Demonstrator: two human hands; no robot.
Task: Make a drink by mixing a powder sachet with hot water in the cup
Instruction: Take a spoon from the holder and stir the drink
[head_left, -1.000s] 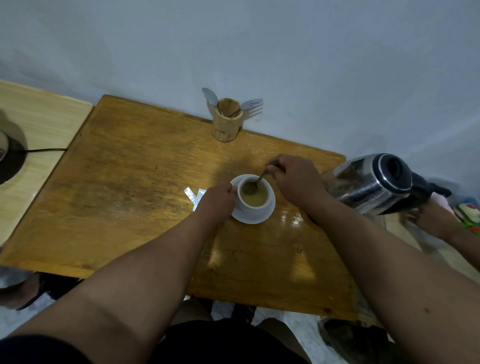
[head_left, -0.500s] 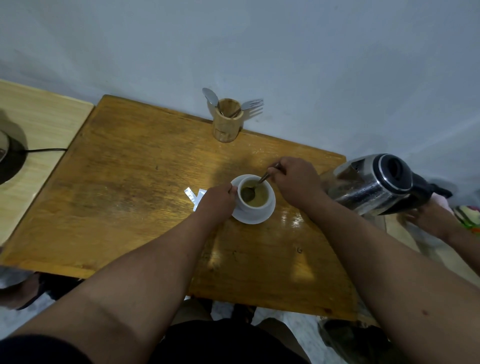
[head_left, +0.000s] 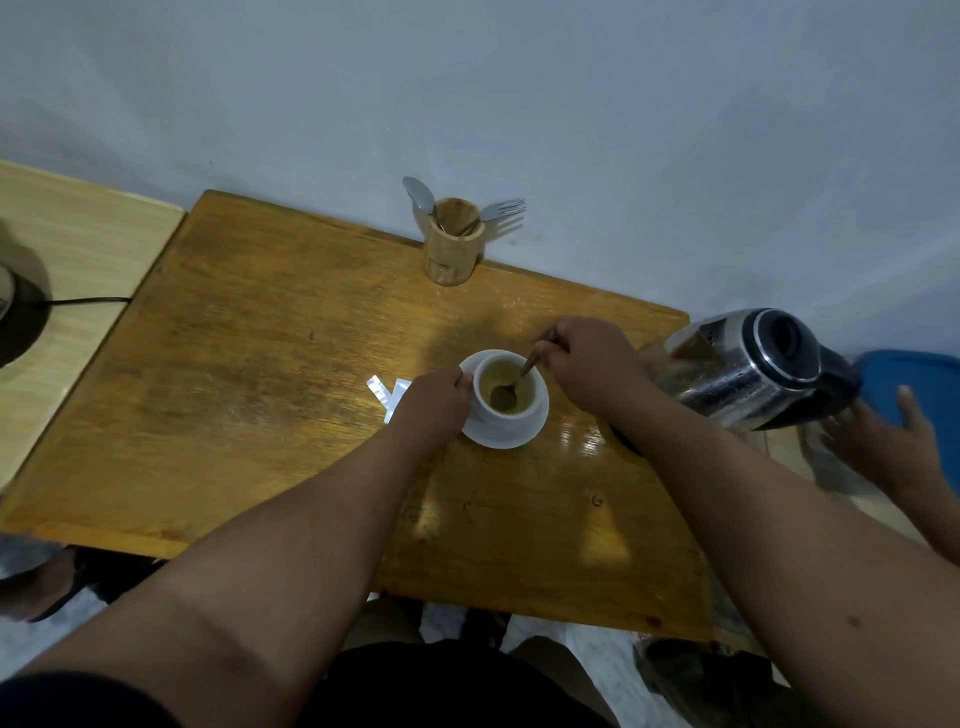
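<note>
Head view: left hand (head_left: 434, 400) grips the cup (head_left: 506, 389) to steady it, while right hand (head_left: 589, 364), just beside the cup, pinches the spoon (head_left: 514, 384) to stir.

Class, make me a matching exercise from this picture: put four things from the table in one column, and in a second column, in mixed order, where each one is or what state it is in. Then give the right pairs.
Things
1. cup
2. stirring spoon
3. fork
4. torn sachet

Places or states
A. standing in the wooden holder by the wall
B. lying flat on the table, left of the saucer
C. on the saucer, steadied by the left hand
D. bowl down in the drink, handle held by the right hand

Pairs: 1-C, 2-D, 3-A, 4-B
</note>
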